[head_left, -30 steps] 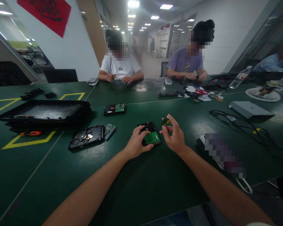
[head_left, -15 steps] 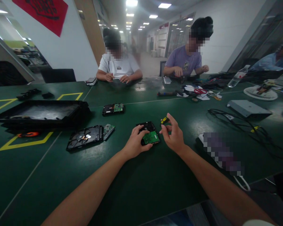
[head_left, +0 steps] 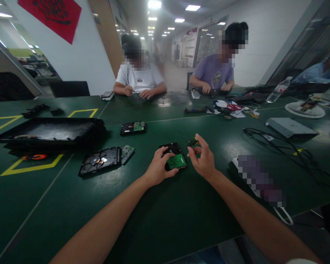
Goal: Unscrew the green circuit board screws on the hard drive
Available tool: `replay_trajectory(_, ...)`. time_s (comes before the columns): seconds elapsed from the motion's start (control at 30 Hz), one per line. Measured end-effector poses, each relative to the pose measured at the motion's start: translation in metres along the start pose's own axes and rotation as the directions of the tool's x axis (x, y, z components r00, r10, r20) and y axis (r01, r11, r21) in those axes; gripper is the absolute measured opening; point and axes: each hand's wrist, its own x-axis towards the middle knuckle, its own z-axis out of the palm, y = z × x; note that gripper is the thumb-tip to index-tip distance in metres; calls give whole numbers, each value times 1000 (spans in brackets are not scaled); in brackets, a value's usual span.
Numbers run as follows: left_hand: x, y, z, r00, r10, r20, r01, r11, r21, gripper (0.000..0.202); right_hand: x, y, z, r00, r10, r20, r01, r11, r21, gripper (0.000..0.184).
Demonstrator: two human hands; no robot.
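A hard drive (head_left: 176,150) lies on the green table with its circuit board (head_left: 178,160) facing up. My left hand (head_left: 160,165) grips it from the left side, fingers over the far edge and thumb at the near edge. Just to the right, my right hand (head_left: 202,157) pinches a small screwdriver (head_left: 192,142) by its black and yellow handle, between thumb and fingers. It is held above the table, apart from the drive; its shaft is too small to make out.
Left lie an open drive casing (head_left: 99,161), a loose circuit board (head_left: 127,154), another hard drive (head_left: 132,128) and a black tray (head_left: 46,132). To the right are a phone (head_left: 258,179), cables (head_left: 277,146) and a grey metal box (head_left: 291,127). Two people sit across the table.
The screwdriver has turned between my right fingers, its handle showing less yellow now. My left hand stays on the hard drive. Across the table, the person in purple has lowered both hands.
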Motion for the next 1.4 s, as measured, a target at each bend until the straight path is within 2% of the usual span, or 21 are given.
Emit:
replay_trajectory(0.13, 0, -1, 0, 1000, -7, 7, 7, 1000, 6, 63, 0, 1, 0, 999, -30, -27, 29, 999, -32, 64)
replay_trajectory(0.3, 0, 0, 0, 1000, -10, 8, 10, 1000, 6, 62, 0, -2, -1, 1000, 5, 21, -5, 1000, 10, 61)
replay_trajectory(0.5, 0, 0, -1, 1000, -13, 9, 13, 1000, -7, 62, 0, 0, 0, 999, -26, -37, 25, 999, -22, 61)
replay_trajectory(0.73, 0, -1, 0, 1000, 6, 12, -6, 1000, 15, 61, 1, -2, -1, 1000, 12, 13, -12, 1000, -7, 62)
replay_trajectory(0.93, 0, -2, 0, 1000, -5, 4, 5, 1000, 12, 62, 0, 0, 1, 998, -36, -42, 35, 999, -24, 62)
replay_trajectory(1.17, 0, -2, 0, 1000, -7, 11, 7, 1000, 20, 60, 1, -2, -1, 1000, -12, 4, 12, 1000, -3, 63)
replay_trajectory(1.4, 0, -2, 0, 1000, -11, 19, 10, 1000, 17, 62, 1, -1, 0, 999, -37, -40, 36, 999, -24, 63)
